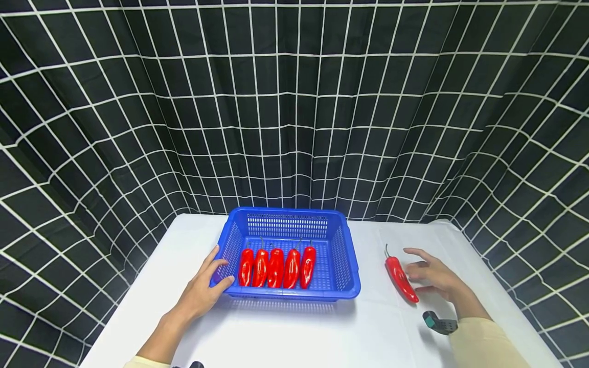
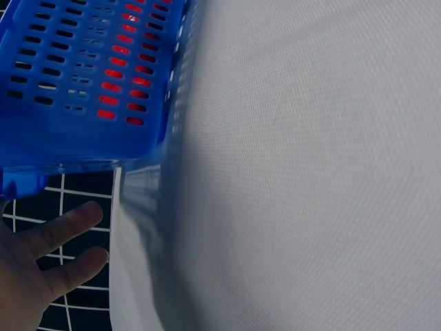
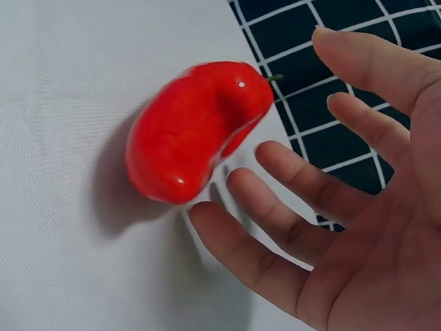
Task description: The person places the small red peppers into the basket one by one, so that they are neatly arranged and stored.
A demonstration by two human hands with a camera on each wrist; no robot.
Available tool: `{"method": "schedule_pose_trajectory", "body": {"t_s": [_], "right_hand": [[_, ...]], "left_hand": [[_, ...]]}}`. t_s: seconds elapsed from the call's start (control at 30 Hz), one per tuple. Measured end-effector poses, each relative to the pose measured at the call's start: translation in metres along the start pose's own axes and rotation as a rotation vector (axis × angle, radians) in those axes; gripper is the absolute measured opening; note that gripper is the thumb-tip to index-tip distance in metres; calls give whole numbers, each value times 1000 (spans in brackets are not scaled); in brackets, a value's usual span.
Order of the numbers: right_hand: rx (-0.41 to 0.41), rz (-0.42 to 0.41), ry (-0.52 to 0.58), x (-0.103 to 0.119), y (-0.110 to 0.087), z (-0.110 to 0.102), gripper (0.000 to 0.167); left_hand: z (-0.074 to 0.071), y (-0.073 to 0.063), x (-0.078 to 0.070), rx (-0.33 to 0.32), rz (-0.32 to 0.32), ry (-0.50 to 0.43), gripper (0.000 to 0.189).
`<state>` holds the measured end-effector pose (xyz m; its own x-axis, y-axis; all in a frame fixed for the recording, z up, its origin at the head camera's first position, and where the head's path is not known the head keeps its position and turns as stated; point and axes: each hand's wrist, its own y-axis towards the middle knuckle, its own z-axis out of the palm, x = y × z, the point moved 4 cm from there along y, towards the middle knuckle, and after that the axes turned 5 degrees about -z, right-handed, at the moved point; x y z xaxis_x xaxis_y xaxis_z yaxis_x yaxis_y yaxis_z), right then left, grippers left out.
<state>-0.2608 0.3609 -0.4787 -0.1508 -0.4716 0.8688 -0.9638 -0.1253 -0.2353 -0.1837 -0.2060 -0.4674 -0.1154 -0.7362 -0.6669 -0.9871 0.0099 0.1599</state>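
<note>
A red chili pepper (image 1: pixel 401 278) with a thin green stem lies on the white table to the right of the basket. Close to its right side is my right hand (image 1: pixel 432 276), fingers spread and relaxed, holding nothing; in the right wrist view the fingertips (image 3: pixel 207 215) come near the pepper (image 3: pixel 196 134). My left hand (image 1: pixel 202 289) rests at the left rim of a blue plastic basket (image 1: pixel 294 295), thumb by the front corner and fingers extended along the side. Inside the basket, several red peppers (image 1: pixel 276 268) lie side by side, stems pointing away.
A white cloth (image 1: pixel 285 337) covers the table under the basket. Behind and on both sides hangs a dark curtain (image 1: pixel 294 112) with a white grid. A dark band with a small device (image 1: pixel 439 323) sits on the right wrist.
</note>
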Motion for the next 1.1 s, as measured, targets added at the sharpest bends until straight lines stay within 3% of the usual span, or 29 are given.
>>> {"method": "schedule_pose_trajectory", "body": {"t_s": [1.1], "right_hand": [[-50,50,-227,-7,19,25,82]], "left_hand": [[1,1,1,10,-9,-5,48]]}}
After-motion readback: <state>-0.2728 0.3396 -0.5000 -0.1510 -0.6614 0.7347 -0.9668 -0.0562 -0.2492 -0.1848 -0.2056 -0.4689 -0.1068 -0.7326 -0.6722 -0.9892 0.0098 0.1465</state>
